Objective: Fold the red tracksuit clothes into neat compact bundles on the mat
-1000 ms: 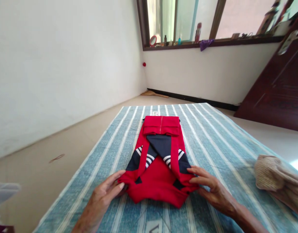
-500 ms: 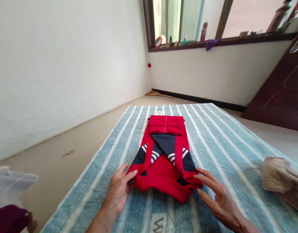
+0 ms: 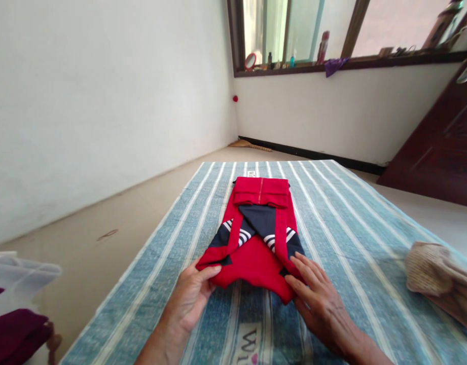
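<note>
Left hand (image 3: pixel 188 295) pinches the red garment (image 3: pixel 252 261), right hand (image 3: pixel 323 301) touching it, grip unclear

There are two hands (image 3: pixel 193 294) (image 3: pixel 321 300), one red garment (image 3: pixel 252 258), one striped sheet (image 3: pixel 157 284), one door (image 3: pixel 433 152).

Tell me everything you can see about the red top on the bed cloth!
The red top looks like smooth fabric, with dark blue panels and white stripes on both sides. It lies folded on the blue striped cloth. Its far end is folded into a neat red block with a thin line down the middle; its near edge is uneven. The left hand holds the near left corner, thumb on top, and the right hand touches the near right corner.
</note>
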`<state>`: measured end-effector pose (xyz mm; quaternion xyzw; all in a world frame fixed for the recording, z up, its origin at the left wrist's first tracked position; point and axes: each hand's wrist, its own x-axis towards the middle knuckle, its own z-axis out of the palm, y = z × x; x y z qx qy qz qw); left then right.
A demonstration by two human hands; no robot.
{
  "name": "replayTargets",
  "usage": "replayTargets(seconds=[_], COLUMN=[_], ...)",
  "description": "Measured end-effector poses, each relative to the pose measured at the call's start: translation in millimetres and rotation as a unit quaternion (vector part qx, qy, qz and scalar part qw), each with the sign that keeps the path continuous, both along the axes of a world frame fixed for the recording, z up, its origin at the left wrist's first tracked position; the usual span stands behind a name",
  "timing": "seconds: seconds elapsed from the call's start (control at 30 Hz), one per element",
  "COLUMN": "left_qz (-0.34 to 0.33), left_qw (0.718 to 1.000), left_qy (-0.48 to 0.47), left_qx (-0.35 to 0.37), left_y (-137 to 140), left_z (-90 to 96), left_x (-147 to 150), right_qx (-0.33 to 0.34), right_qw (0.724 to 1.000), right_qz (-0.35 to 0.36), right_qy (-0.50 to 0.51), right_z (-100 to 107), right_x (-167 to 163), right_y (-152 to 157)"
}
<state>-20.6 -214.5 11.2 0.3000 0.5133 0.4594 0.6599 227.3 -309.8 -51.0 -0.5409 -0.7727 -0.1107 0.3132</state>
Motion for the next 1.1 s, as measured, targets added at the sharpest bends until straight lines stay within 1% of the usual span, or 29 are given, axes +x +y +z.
replayTargets(seconds=[0.07,0.1,0.17,0.2,0.23,0.3,0.33,0.37,0.4,0.43,0.5,0.53,0.57,0.6,0.67,0.7,0.8,0.9,0.97,1.1], left_qz=[-0.016,-0.02,-0.005,0.015,0.037,0.059,0.046,0.013,-0.036,-0.096,-0.203,-0.243,-0.268,-0.278,-0.277,-0.268,-0.227,-0.202,-0.202,-0.194], left_qw=[0.999,0.996,0.981,0.963,0.938,0.877,0.856,0.849,0.855,0.865,0.881,0.887,0.894,0.901,0.914,0.919,0.926,0.923,0.923,0.93], left_qy=[0.038,0.073,0.183,0.252,0.319,0.415,0.435,0.436,0.425,0.408,0.37,0.352,0.334,0.316,0.29,0.283,0.292,0.309,0.304,0.28], left_qx=[0.026,0.038,0.067,0.094,0.134,0.233,0.274,0.297,0.297,0.276,0.213,0.176,0.136,0.102,0.065,0.061,0.074,0.104,0.121,0.136], left_y=[-2,-4,-9,-11,-13,-16,-16,-16,-14,-12,-5,-1,3,6,10,11,12,13,16,20], left_z=[-6.2,-9.8,-14.6,-14.6,-12.6,-3.7,2.0,7.7,12.3,15.6,16.9,15.2,12.6,9.3,2.3,-1.1,-10.8,-17.7,-18.3,-10.7], left_x=[-3,-6,-13,-16,-18,-16,-10,-2,9,23,54,70,84,97,115,120,128,129,128,121], right_qx=[-0.005,-0.014,-0.034,-0.036,-0.033,-0.013,-0.001,0.007,0.009,0.008,-0.009,-0.019,-0.03,-0.036,-0.04,-0.041,-0.045,-0.056,-0.054,-0.029], right_qw=[1.0,1.0,0.999,0.999,0.999,0.999,0.997,0.993,0.986,0.977,0.958,0.949,0.943,0.938,0.932,0.931,0.924,0.92,0.923,0.933], right_qz=[0.005,0.007,0.014,0.019,0.02,-0.009,-0.039,-0.078,-0.12,-0.162,-0.228,-0.25,-0.263,-0.27,-0.272,-0.269,-0.269,-0.272,-0.265,-0.253], right_qy=[0.003,-0.002,-0.013,-0.011,0.0,0.04,0.065,0.091,0.116,0.138,0.175,0.189,0.202,0.214,0.235,0.245,0.268,0.277,0.272,0.256], right_z=[6,8,11,11,11,7,4,1,-2,-6,-14,-18,-21,-24,-27,-28,-27,-25,-25,-25], right_x=[1,1,1,2,3,6,8,9,9,8,2,-2,-7,-11,-18,-21,-23,-24,-25,-26], right_y=[2,1,-3,-6,-10,-16,-19,-20,-21,-21,-18,-16,-14,-11,-7,-5,0,3,4,2])
